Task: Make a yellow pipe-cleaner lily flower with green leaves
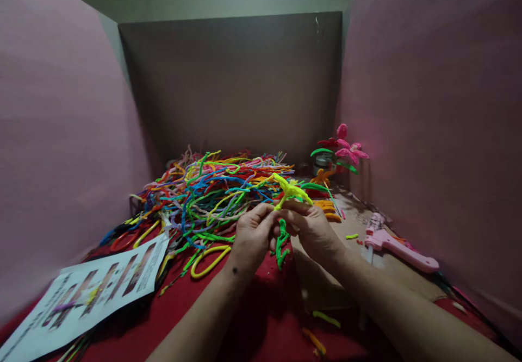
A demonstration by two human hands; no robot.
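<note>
Between my two hands is a yellow pipe-cleaner flower point(290, 189), its petals pointing up and outward. My left hand point(255, 234) pinches it low down from the left, fingertips meeting those of my right hand point(312, 226), which grips it from the right. Both hands are closed, and the exact spot each holds is partly covered by fingers. Below them hangs a green pipe-cleaner piece point(281, 248) shaped like a stem with leaves; whether it joins the flower is hidden. Behind the hands spreads a big heap of coloured pipe cleaners point(220, 188).
A pink glue gun point(402, 248) lies on brown cardboard point(326, 275) at the right. Pink pipe-cleaner flowers point(350, 151) stand in a jar behind it. Yellow-handled scissors point(210, 261) and a printed sheet point(101, 291) are at the left. Pink panels point(432, 106) rise on both sides.
</note>
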